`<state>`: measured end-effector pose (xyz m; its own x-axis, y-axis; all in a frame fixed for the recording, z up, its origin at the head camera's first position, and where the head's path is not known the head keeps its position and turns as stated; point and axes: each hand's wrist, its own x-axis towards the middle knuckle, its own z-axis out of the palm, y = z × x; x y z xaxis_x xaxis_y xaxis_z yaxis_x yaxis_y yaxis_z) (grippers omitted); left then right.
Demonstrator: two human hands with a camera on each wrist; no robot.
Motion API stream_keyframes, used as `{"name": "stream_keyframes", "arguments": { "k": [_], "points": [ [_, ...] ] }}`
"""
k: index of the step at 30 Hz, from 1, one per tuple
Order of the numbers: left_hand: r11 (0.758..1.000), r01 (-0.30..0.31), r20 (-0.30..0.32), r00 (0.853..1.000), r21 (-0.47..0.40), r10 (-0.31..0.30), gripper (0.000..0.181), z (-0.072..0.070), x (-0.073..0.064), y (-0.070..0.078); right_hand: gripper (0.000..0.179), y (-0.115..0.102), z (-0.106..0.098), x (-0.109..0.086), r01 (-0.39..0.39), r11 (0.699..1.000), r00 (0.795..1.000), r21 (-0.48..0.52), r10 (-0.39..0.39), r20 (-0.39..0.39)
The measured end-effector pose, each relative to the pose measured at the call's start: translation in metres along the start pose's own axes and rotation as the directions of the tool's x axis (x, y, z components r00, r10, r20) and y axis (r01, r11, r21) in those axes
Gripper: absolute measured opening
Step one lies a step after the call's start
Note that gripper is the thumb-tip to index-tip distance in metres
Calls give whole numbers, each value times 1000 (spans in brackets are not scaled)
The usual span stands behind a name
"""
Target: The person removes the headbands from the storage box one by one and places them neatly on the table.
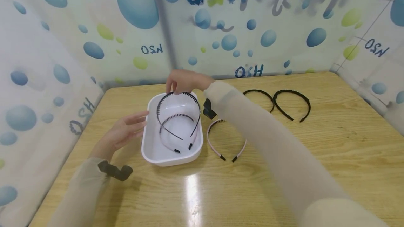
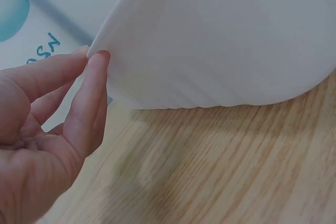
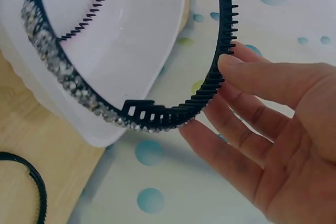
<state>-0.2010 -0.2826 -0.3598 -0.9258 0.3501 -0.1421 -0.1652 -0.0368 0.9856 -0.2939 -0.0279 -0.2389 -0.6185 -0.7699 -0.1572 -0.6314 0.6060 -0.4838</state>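
My right hand [image 1: 186, 81] grips a black toothed headband [image 3: 68, 80] by its curved top, thumb on the teeth. Glittering stones cover part of its outer side. It hangs over the white plastic tub [image 1: 147, 146], ends pointing down toward me. In the tub lies a pale pink headband [image 3: 97, 4] with dark teeth and black tips. On the tub's left side, my left hand [image 1: 124, 130] touches the rim with extended fingers. The thumb and a fingertip meet the rim's edge in the left wrist view.
Right of the tub, a pink headband [image 1: 215, 148] lies on the wooden table [image 1: 240, 192], partly behind my right forearm. Two black headbands, one half covered [image 1: 264, 93] and one in full view [image 1: 301, 95], lie farther right. Bubble-printed cloth walls [image 1: 277, 62] border the table.
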Motion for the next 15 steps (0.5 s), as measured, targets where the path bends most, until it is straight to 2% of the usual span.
{"name": "stream_keyframes", "arguments": {
  "k": [7, 15],
  "points": [
    [1000, -6, -5, 1000, 9, 7, 36, 0, -1, -1, 28, 1, -12, -10, 85, 995, 996, -61, -86, -15],
    [1000, -17, 3, 1000, 7, 17, 35, -1, -1, -1, 25, 9, -21, -26, 86, 994, 996, -66, -85, 20]
  ]
}}
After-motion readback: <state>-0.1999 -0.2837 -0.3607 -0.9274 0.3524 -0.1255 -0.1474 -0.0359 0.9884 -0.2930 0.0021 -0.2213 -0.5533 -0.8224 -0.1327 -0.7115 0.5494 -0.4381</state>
